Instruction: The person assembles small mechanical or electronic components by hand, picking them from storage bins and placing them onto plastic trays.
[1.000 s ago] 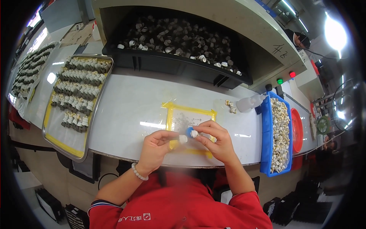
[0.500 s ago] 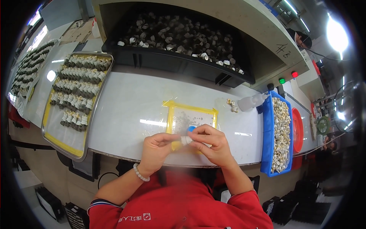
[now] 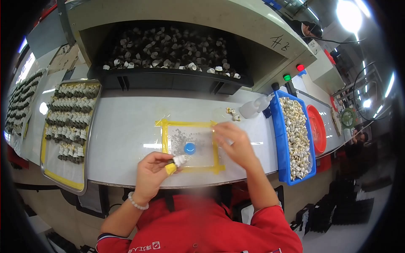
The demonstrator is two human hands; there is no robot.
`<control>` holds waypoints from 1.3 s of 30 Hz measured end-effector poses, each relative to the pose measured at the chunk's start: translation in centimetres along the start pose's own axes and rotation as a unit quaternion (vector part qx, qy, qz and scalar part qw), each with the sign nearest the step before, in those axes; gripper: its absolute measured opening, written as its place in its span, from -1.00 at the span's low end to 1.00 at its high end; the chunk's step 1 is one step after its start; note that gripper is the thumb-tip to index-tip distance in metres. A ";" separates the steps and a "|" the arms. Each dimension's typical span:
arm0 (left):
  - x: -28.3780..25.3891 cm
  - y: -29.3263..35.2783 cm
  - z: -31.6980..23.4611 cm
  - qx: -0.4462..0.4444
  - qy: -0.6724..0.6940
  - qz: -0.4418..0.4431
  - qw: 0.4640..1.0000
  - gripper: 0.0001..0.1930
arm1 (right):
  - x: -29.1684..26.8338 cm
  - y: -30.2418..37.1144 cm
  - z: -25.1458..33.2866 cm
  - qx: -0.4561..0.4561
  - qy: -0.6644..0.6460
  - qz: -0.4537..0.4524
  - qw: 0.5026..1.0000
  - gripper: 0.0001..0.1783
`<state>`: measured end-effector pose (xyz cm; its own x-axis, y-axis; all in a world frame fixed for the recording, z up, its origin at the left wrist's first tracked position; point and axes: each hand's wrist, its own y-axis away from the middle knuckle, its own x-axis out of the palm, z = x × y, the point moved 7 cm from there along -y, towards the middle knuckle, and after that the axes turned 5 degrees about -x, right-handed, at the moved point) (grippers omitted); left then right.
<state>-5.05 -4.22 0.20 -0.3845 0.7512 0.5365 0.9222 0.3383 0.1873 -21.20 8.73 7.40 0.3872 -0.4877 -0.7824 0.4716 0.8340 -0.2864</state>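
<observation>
My left hand [image 3: 152,173] is closed on a small white figurine piece [image 3: 180,160] with a dark end, held between thumb and fingers above the table's front edge. A yellow cover [image 3: 170,168] sits at the thumb tip. Off to the right, my right hand [image 3: 234,143] is apart from the piece, slightly blurred, its fingers partly spread and nothing visible in them. Between the hands, a blue round disc [image 3: 190,148] lies on a speckled sheet [image 3: 198,158] framed with yellow tape [image 3: 165,139].
At the left, a metal tray [image 3: 87,168] carries rows of white-and-dark pieces. A black bin [image 3: 168,79] of small white-and-dark parts stands at the back under a grey housing. Rightward are a white squeeze bottle [image 3: 249,109], some loose pieces [image 3: 233,114], a blue basket [image 3: 286,164] of whitish pieces and a red basin [image 3: 322,130].
My hands have parted: the left keeps the white piece, while the right has let go and moved away to the right. The whole view has shifted slightly.
</observation>
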 end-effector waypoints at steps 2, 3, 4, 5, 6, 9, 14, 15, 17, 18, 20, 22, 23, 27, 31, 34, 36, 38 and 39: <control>-1.1 1.3 -2.9 0.058 -0.024 -0.018 0.998 -0.77 | -2.2 -0.4 -2.5 -0.040 0.100 -0.068 0.992 -0.72; -2.1 1.9 -4.3 0.086 -0.029 -0.041 0.995 -0.76 | -2.6 -0.4 -4.0 -0.016 0.142 -0.072 0.987 -0.72; -3.2 2.6 -6.1 0.117 -0.055 -0.063 0.990 -0.76 | -2.8 -0.6 -5.1 0.005 0.178 -0.077 0.981 -0.71; -4.5 3.6 -8.0 0.150 -0.084 -0.095 0.981 -0.75 | -2.6 -1.1 -5.3 0.010 0.210 -0.067 0.975 -0.69; -5.8 4.6 -9.9 0.200 -0.110 -0.139 0.964 -0.74 | -2.5 -1.3 -5.4 -0.020 0.270 -0.073 0.960 -0.68; -10.5 8.1 -15.2 0.296 -0.258 -0.291 0.872 -0.64 | -1.5 -1.4 -6.0 -0.013 0.272 -0.025 0.962 -0.69; -19.4 14.4 -20.3 0.276 -0.476 -0.490 0.676 -0.72 | -1.8 -0.4 -4.1 -0.012 0.262 -0.012 0.965 -0.78; -20.8 15.3 -20.4 0.274 -0.480 -0.500 0.667 -0.72 | -1.7 -0.1 -3.9 0.005 0.259 -0.009 0.966 -0.79; -23.7 15.2 -19.9 0.202 -0.501 -0.523 0.659 -0.72 | -2.1 0.7 -3.2 0.027 0.253 -0.010 0.967 -0.80; -24.7 14.9 -19.5 0.174 -0.507 -0.527 0.660 -0.71 | -2.4 1.2 -3.2 0.055 0.253 -0.010 0.966 -0.80; -25.1 13.6 -19.1 0.155 -0.523 -0.518 0.660 -0.72 | -2.1 1.5 -2.8 0.067 0.270 0.013 0.960 -0.80; -25.3 12.9 -18.8 0.142 -0.537 -0.506 0.660 -0.73 | -2.2 2.1 -2.4 0.079 0.289 0.030 0.953 -0.79; -25.3 12.9 -18.9 0.151 -0.526 -0.490 0.679 -0.74 | -2.3 2.5 -2.2 0.094 0.245 0.033 0.964 -0.78; -25.4 12.4 -18.6 0.165 -0.479 -0.433 0.746 -0.75 | -2.4 2.6 -2.1 0.175 0.104 0.078 0.976 -0.76; -26.6 12.7 -18.2 0.148 -0.438 -0.435 0.773 -0.77 | -2.8 3.2 -2.7 0.133 0.083 0.040 0.987 -0.77; -26.0 12.4 -18.4 0.145 -0.461 -0.437 0.758 -0.81 | -2.4 3.6 -3.4 0.083 0.081 0.026 0.993 -0.69; -25.3 11.8 -18.4 0.118 -0.486 -0.449 0.741 -0.83 | -2.6 4.1 -4.1 0.100 0.061 0.016 0.993 -0.71; -25.4 11.5 -18.4 0.130 -0.498 -0.434 0.739 -0.83 | -2.8 4.4 -4.2 0.105 0.062 0.002 0.992 -0.72; -25.6 11.6 -18.4 0.139 -0.509 -0.427 0.734 -0.83 | -2.8 4.5 -4.2 0.106 0.061 -0.007 0.992 -0.73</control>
<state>16.25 -29.99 3.74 -0.7794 0.1844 -0.5987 0.3379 0.9285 -0.1538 -23.46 14.90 5.96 0.2867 -0.4527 -0.8443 0.6371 0.7483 -0.1848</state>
